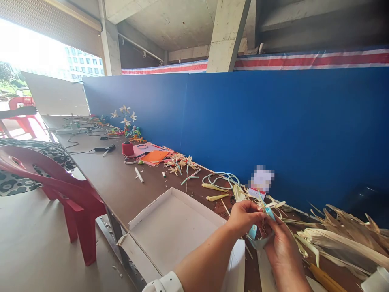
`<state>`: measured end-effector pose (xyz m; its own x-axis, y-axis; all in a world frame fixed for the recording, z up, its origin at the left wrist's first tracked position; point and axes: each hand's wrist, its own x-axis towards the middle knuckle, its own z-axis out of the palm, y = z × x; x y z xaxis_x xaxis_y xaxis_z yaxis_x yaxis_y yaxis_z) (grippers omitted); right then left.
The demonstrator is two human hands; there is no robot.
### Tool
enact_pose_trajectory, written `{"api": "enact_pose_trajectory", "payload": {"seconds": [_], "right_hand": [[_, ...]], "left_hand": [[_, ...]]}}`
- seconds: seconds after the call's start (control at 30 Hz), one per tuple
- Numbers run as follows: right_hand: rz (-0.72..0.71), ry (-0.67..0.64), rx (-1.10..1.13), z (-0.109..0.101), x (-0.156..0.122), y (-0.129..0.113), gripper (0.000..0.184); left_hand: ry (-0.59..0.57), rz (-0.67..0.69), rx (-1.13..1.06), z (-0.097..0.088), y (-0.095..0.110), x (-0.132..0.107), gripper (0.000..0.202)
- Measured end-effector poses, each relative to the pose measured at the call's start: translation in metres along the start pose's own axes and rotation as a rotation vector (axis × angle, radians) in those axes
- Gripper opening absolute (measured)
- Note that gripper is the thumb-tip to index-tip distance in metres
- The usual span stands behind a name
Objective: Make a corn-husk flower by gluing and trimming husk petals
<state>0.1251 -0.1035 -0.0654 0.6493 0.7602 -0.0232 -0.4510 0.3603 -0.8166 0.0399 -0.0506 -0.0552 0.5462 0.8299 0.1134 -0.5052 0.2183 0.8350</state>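
My left hand (243, 215) is closed, its thumb and fingers pinching at pale corn husk strips (277, 205) at the top of a light-blue band (270, 212). My right hand (284, 245) is wrapped around that band from the right. The band's lower part curves below my fingers, and thin fibres hang between the hands. What lies exactly between my left fingertips is hidden. Close behind the hands are more husk pieces (240, 194) and coiled light-blue cords (223, 178).
An open white box lid (179, 227) lies left of my arms. Dried corn husks (337, 247) and a yellow-handled tool (325, 278) are at right. Farther along are a red thread spool (127, 149), orange paper (155, 156) and a glue gun (105, 149). A blue partition (273, 121) stands behind.
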Motion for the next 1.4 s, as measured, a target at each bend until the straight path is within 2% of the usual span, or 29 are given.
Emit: {"api": "enact_pose_trajectory", "payload": {"seconds": [0.33,0.57,0.87,1.13,1.4], "right_hand": [[0.006,0.006,0.015,0.001,-0.001,0.001,0.041],[-0.029,0.028,0.031,0.008,-0.007,-0.002,0.040],[-0.034,0.041,0.056,0.012,-0.012,-0.005,0.041],[-0.028,0.039,0.038,0.013,-0.012,-0.006,0.041],[-0.039,0.031,0.041,0.011,-0.010,-0.003,0.039]], "left_hand": [[0.004,0.018,0.021,0.001,0.002,0.000,0.053],[0.036,0.043,0.044,0.001,0.006,-0.003,0.043],[0.087,0.066,0.049,0.001,0.007,-0.003,0.048],[0.094,0.203,0.077,-0.002,0.000,0.001,0.036],[0.114,0.251,0.201,-0.006,-0.004,0.002,0.026]]}}
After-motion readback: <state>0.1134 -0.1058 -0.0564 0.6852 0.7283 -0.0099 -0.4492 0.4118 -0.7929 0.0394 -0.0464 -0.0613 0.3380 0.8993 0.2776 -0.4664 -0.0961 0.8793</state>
